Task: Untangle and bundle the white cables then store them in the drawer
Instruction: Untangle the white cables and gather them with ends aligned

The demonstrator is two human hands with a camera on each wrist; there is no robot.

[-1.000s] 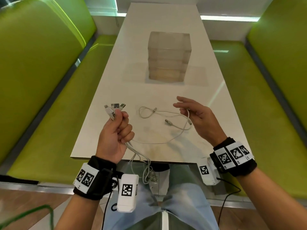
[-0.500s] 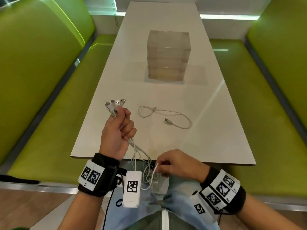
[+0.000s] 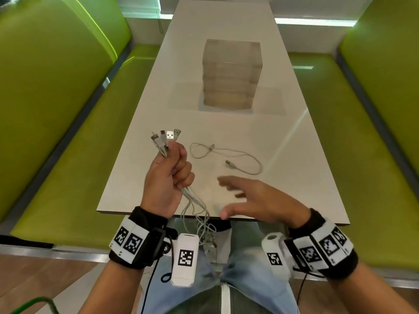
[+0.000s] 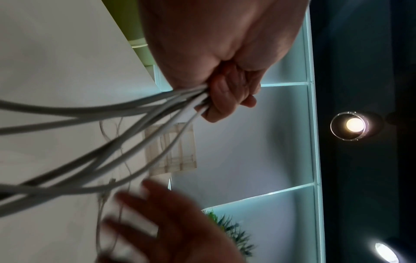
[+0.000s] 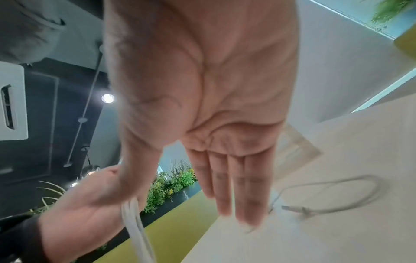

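Observation:
My left hand (image 3: 169, 175) grips a bunch of white cables (image 3: 195, 207) above the table's near left edge. Several plugs (image 3: 166, 138) fan out above the fist, and the cords hang down past the table edge toward my lap. In the left wrist view the cords (image 4: 139, 110) run out from under the curled fingers (image 4: 229, 99). My right hand (image 3: 251, 198) hovers open and blurred over the near table edge, holding nothing, with its fingers (image 5: 238, 186) straight. One more white cable (image 3: 229, 158) lies loose on the table beyond it. The translucent drawer unit (image 3: 231, 73) stands mid-table with its drawers closed.
The white table (image 3: 306, 177) runs away from me between green bench seats (image 3: 74, 137) on the left and right (image 3: 353, 123). My legs in jeans (image 3: 244, 279) sit under the near edge. Green plants (image 5: 173, 181) show beyond the booth.
The right hand left the loose cable on the table, dropped to the hanging cords at the table edge, and has now let go and risen open over the table. The left hand kept its grip.

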